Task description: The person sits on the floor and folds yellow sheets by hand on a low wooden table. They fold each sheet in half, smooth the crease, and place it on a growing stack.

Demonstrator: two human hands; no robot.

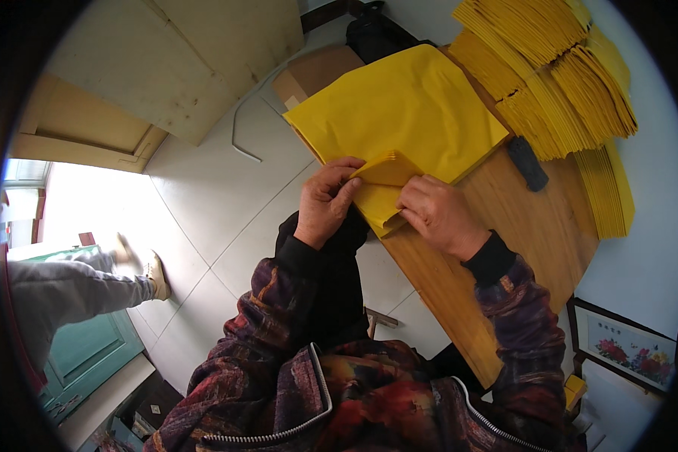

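A large yellow sheet, paper-like or thin cloth (407,105), lies over the far part of the wooden table (497,226), perhaps more than one layer thick. At its near corner a small yellow folded piece with a pointed top (388,170) stands up between my hands; whether it is part of the sheet I cannot tell. My left hand (328,200) pinches its left edge between thumb and fingers. On its right side, my right hand (438,214) grips the lower edge with curled fingers. A loose yellow flap hangs at the table edge below.
Tall stacks of folded yellow pieces (535,75) stand at the far right. A dark grey object (528,163) lies beside them. A cardboard box (320,71) is behind the sheet. Another person's legs (83,290) show at left, near a green cabinet (98,346). A framed flower picture (625,350) is at right.
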